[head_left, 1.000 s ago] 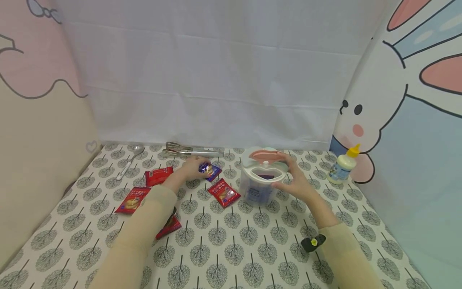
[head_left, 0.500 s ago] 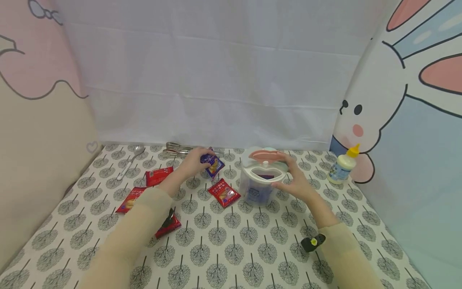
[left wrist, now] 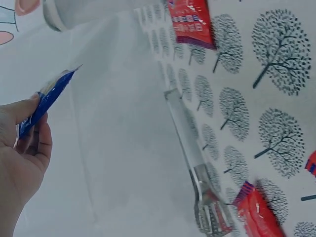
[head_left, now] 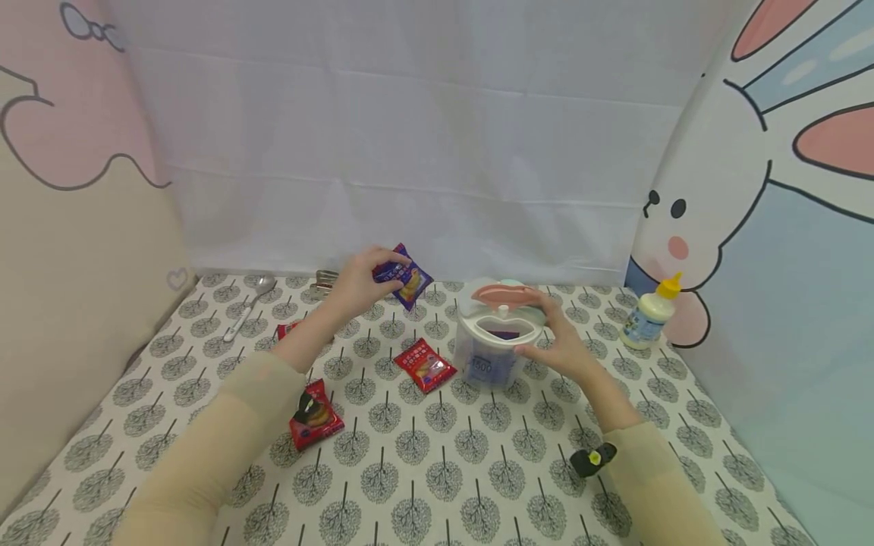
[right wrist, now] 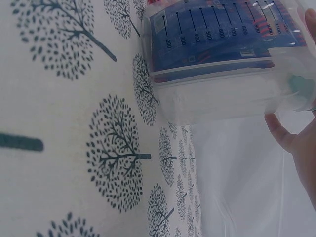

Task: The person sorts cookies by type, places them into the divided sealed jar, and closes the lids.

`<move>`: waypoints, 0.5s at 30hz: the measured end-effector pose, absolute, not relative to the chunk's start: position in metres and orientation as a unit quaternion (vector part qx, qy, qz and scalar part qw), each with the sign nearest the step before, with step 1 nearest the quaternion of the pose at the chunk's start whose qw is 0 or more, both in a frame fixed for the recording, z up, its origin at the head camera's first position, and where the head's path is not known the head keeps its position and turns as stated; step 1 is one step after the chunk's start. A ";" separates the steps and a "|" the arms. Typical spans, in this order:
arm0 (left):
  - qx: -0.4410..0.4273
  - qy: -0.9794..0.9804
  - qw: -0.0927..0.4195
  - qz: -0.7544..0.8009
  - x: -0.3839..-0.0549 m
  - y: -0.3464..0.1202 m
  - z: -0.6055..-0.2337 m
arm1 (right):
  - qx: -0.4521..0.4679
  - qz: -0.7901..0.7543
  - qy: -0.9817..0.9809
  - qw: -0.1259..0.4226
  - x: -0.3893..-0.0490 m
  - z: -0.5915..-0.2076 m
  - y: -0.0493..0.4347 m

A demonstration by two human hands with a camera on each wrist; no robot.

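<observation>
My left hand (head_left: 360, 287) pinches a blue-purple snack packet (head_left: 412, 284) between thumb and fingers, raised above the back of the table. In the left wrist view that packet (left wrist: 49, 101) is seen nearly edge-on. My right hand (head_left: 563, 341) grips the lid side of a clear plastic storage container (head_left: 485, 364), thumb in front and fingers behind. A pink flap (head_left: 501, 294) on its lid stands up, leaving an opening. Blue packets (right wrist: 207, 37) show through the container's marked wall in the right wrist view.
Red snack packets (head_left: 425, 365) lie on the tree-patterned tablecloth (head_left: 410, 478), one of them (head_left: 317, 417) beside the left forearm. A spoon (head_left: 249, 307) and metal tongs (left wrist: 185, 133) lie along the back. A yellow-capped bottle (head_left: 645, 315) stands right. White cloth (head_left: 423, 152) hangs behind.
My left hand has lifted the blue-purple packet off the table and raised it, the forearm shifting left over red packets. My right hand and the container have stayed in place.
</observation>
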State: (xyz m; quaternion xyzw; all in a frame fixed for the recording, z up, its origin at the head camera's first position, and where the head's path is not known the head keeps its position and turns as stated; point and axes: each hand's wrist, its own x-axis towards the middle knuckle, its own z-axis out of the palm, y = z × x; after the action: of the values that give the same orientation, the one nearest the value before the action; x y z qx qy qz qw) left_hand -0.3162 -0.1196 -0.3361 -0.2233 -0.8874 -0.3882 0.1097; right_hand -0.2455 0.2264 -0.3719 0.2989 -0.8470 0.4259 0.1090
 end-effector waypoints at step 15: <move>-0.345 -0.810 0.233 -0.413 -0.276 -0.081 -0.289 | 0.296 0.429 -0.847 0.108 -0.246 -0.372 0.226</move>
State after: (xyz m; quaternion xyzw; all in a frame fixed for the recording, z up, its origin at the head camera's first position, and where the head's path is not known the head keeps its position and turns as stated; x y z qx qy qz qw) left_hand -0.2760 -0.0815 -0.2892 -0.3448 -0.8100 -0.4135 0.2325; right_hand -0.2459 0.2260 -0.3724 0.2961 -0.8467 0.4288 0.1078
